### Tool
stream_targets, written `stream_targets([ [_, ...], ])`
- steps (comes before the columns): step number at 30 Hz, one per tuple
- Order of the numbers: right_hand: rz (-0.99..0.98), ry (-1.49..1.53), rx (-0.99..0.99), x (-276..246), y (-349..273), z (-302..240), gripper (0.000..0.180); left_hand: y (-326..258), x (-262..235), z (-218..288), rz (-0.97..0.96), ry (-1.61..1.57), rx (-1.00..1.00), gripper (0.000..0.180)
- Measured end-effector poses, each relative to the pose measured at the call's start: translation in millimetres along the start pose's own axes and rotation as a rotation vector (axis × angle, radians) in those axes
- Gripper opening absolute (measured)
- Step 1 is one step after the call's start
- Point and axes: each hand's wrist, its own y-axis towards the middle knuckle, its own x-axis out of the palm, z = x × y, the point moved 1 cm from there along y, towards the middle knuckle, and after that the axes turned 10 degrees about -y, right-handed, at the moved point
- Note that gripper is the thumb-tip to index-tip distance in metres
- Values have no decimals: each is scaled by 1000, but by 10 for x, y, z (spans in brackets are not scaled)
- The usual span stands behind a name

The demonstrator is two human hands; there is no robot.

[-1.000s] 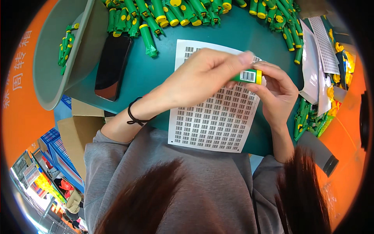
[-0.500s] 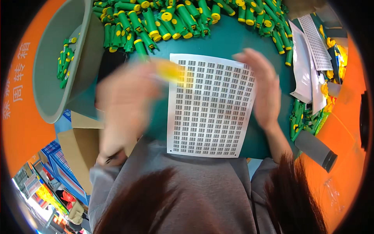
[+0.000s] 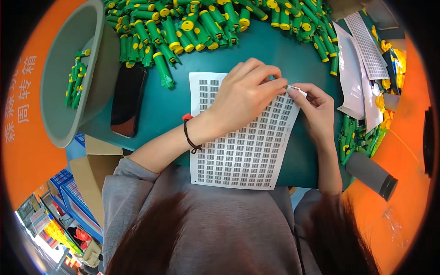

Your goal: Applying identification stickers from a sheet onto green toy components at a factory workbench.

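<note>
A white sheet of small printed labels [image 3: 238, 158] lies in front of me, its near edge against my grey top. My left hand [image 3: 247, 94] reaches across the sheet, with thumb and index finger pinched at its far right corner. My right hand [image 3: 318, 105] grips that same corner between thumb and fingers, and the corner is bent up a little. Whether a single label is between the left fingertips is too small to tell. A green tube with a yellow end [image 3: 163, 71] lies beyond the sheet's far left corner.
Green-and-yellow tubes [image 3: 206, 27] are heaped along the far side of the green table [image 3: 178, 98]. A grey-green tub [image 3: 94, 87] with several tubes stands left, beside a black phone [image 3: 127, 103]. White packets [image 3: 350, 75] and a grey bottle [image 3: 370, 176] lie right.
My left hand has swung right from beside the sheet to its far right corner; the yellow blur by it is gone. My right hand has closed on the corner. The sheet has shifted slightly left.
</note>
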Motion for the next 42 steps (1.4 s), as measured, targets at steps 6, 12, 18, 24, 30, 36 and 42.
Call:
stream_targets([
  [6, -24, 69, -17, -8, -35, 69, 16, -55, 54, -39, 92, -59, 78, 16],
  [12, -24, 54, 4, 1, -18, 58, 16, -26, 40, -46, 13, -119, 11, 20],
  [18, 418, -443, -234, -199, 235, -146, 25, -32, -57, -12, 49, -219, -92, 16],
  [24, 542, -1411, -354, -681, 771, 30, 31, -52, -63, 7, 106, -410, -272, 18],
  [30, 497, -606, -328, -133, 263, -267, 22, 92, -342, 25, 190, -340, -135, 44],
  [36, 427, -660, -395, 16, 211, -318, 24, 101, -309, -67, 208, -502, -272, 42],
  [42, -12, -816, -546, 183, 323, -396, 40, 58, -311, -205, 336, -606, -325, 46],
])
